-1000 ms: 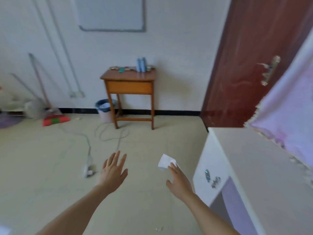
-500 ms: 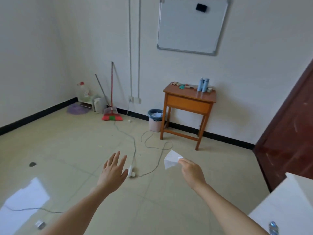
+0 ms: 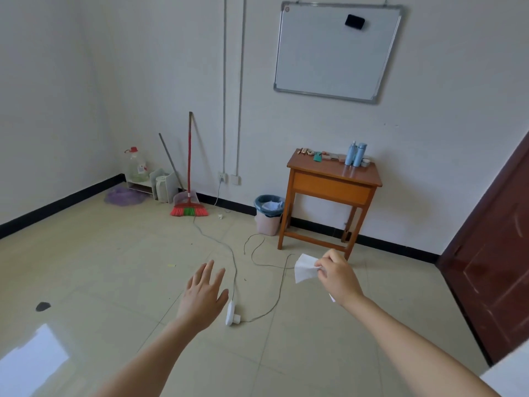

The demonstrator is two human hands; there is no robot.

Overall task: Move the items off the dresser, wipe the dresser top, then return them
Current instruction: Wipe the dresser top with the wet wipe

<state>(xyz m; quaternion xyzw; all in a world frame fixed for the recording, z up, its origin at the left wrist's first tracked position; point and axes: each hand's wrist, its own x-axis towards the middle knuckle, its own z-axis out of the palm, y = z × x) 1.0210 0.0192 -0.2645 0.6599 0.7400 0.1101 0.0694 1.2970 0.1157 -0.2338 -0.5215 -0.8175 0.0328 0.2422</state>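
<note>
Right grip pinched a white wipe, left grip fingers straight, holding nothing, wooden surface at the wall carried blue bottles, small items

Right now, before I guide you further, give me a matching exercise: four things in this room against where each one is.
Things:
1 wipe
2 bin
3 broom
4 bottles

Places:
A on the dresser
B leaning on the wall
C pinched in the right hand
D on the floor beside the dresser

Pairs: 1-C, 2-D, 3-B, 4-A.
</note>
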